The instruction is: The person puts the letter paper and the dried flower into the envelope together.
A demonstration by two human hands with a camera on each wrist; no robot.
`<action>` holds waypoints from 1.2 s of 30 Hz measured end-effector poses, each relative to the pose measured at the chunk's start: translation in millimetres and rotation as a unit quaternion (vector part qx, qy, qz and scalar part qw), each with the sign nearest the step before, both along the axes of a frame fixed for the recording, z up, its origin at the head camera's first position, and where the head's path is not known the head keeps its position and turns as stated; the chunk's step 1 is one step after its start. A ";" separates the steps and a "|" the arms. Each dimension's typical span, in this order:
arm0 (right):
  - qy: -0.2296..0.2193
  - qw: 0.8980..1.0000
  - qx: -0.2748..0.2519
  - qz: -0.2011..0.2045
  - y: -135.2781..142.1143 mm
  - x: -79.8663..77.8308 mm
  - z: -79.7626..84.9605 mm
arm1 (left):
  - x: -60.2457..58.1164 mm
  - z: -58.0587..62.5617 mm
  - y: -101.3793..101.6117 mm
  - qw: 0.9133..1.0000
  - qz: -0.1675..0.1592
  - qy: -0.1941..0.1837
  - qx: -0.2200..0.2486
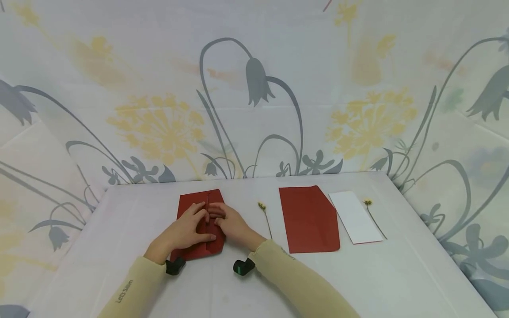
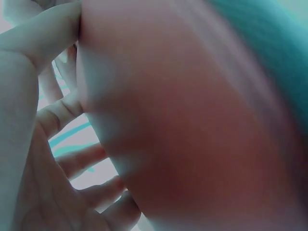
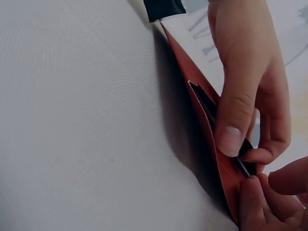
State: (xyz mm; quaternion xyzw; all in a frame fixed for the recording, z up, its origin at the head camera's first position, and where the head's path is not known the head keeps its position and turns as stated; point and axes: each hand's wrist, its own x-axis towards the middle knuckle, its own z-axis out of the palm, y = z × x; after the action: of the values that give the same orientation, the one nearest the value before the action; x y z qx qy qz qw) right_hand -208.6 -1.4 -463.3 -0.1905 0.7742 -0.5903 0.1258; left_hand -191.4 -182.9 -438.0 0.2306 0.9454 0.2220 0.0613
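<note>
Red envelope (image 1: 190, 201): left hand (image 1: 184, 230) and right hand (image 1: 233, 226) hide part. Sleeves (image 1: 134, 286): bottom edge crops both. Probable right-cuff lettering (image 1: 288, 254): too small.

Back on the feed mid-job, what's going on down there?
A person's left hand and right hand are both on a red envelope, with fingers at its opening. To its right lie a second red piece, a white card and two yellow-flowered stems, which neither hand touches.
</note>
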 end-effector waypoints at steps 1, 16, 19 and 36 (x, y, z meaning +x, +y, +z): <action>-0.001 1.000 -0.002 -0.002 0.9 -0.5 0.2 | -0.3 -0.6 0.5 1.000 0.002 0.000 -0.005; 0.021 0.999 -0.008 -0.043 26.7 1.5 14.0 | -0.3 0.6 5.9 1.000 0.011 0.006 -0.020; 0.024 0.998 -0.007 -0.049 35.0 0.4 14.4 | 0.1 1.3 5.6 1.000 0.017 0.003 -0.023; 0.019 0.988 0.058 -0.145 101.2 0.8 18.2 | 0.5 2.6 6.0 1.000 0.020 -0.008 -0.018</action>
State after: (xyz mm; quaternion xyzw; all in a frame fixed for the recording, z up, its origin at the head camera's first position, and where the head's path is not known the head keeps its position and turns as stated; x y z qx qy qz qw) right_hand -207.8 99.8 -445.1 -0.0800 0.8291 -0.5523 0.0348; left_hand -190.9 -176.9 -435.4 0.2091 0.9531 0.2081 0.0682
